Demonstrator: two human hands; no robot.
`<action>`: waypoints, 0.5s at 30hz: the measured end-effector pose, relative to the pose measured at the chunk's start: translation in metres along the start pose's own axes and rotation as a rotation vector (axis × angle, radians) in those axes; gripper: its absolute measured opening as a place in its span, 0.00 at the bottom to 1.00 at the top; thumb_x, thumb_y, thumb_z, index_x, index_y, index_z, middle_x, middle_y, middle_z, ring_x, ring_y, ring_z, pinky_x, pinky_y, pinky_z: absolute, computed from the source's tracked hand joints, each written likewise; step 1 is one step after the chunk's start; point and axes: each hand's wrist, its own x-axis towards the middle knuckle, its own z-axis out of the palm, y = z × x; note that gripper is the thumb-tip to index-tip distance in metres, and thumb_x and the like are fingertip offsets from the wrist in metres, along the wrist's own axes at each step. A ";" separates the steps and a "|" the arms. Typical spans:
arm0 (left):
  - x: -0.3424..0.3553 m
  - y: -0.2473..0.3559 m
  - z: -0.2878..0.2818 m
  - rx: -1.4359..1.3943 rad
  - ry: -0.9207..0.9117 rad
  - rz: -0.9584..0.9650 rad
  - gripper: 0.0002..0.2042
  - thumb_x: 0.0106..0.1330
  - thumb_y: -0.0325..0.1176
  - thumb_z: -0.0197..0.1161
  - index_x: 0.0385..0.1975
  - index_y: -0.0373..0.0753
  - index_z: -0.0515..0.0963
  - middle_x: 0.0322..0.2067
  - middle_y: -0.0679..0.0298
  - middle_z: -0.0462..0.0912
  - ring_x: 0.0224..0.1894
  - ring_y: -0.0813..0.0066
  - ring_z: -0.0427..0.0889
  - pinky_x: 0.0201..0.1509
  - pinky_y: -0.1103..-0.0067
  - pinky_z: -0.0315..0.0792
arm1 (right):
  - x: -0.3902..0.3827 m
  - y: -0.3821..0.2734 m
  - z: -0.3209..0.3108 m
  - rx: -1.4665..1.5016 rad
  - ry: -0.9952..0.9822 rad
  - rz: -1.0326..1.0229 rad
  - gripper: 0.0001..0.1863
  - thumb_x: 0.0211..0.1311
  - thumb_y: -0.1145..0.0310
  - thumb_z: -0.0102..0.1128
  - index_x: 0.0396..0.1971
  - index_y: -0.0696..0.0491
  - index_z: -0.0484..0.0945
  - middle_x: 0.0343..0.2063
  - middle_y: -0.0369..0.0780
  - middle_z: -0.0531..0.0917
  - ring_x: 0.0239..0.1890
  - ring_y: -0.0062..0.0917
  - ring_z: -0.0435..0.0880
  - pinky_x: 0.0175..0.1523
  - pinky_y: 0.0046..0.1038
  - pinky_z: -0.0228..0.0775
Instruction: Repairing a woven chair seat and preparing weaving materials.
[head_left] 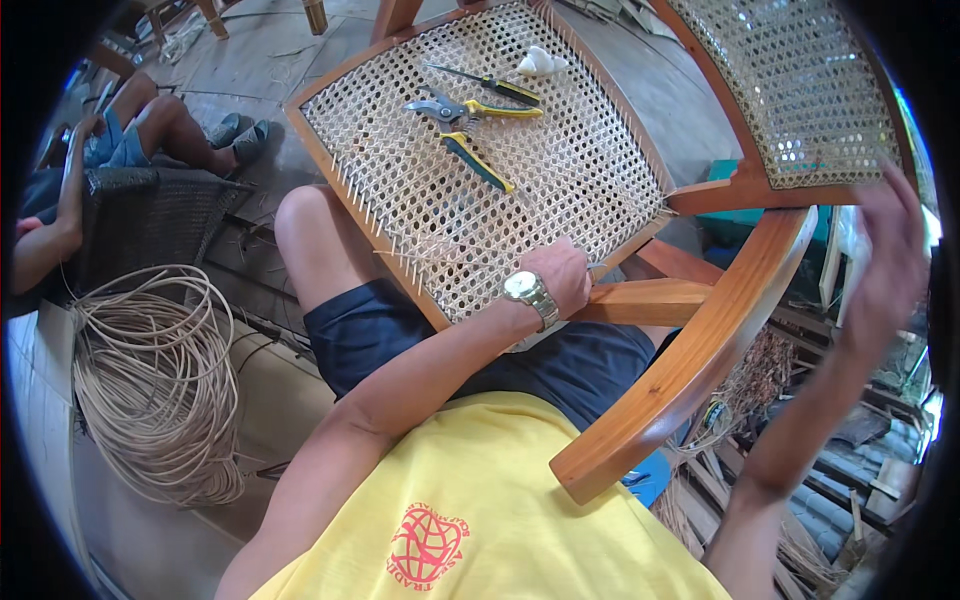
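Observation:
A wooden chair [640,300] with a woven cane seat [390,190] lies across my lap, loose strand ends sticking up along the seat's edges. My left hand [555,275], wearing a metal watch, is closed at the seat's near right edge; what it grips is hidden. My right hand [890,250] is raised at the far right beside the cane backrest [790,90], motion-blurred, fingers stretched out. On the seat lie pruning shears [470,160] with yellow-and-dark handles, a thin pointed tool [510,92] and a small white lump [540,62].
A large coil of rattan cane [155,390] is at my left. Beyond it another person [150,130] sits by a dark woven chair [140,220]. Piled wooden offcuts and pale cylinders [820,510] lie at my right, with a green object [730,230] behind the chair.

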 end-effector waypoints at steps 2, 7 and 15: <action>-0.002 0.003 0.003 -0.026 0.041 -0.042 0.08 0.69 0.35 0.62 0.35 0.38 0.84 0.40 0.51 0.86 0.43 0.50 0.89 0.48 0.59 0.82 | 0.034 0.000 0.087 0.127 -0.357 -0.039 0.16 0.78 0.68 0.58 0.61 0.53 0.81 0.48 0.39 0.86 0.51 0.25 0.85 0.51 0.32 0.77; -0.008 0.000 0.005 -0.148 0.140 -0.079 0.08 0.69 0.36 0.63 0.38 0.39 0.85 0.41 0.52 0.86 0.44 0.51 0.89 0.50 0.59 0.82 | 0.062 -0.009 0.279 -0.142 -0.920 -0.335 0.24 0.82 0.50 0.56 0.65 0.52 0.77 0.48 0.45 0.88 0.52 0.39 0.87 0.55 0.43 0.76; -0.007 -0.004 -0.001 -0.205 0.090 -0.064 0.10 0.71 0.34 0.67 0.40 0.33 0.88 0.42 0.46 0.89 0.47 0.48 0.92 0.51 0.60 0.85 | 0.046 -0.003 0.399 -0.310 -1.104 -0.239 0.30 0.79 0.44 0.58 0.64 0.53 0.73 0.62 0.51 0.82 0.67 0.44 0.81 0.70 0.44 0.71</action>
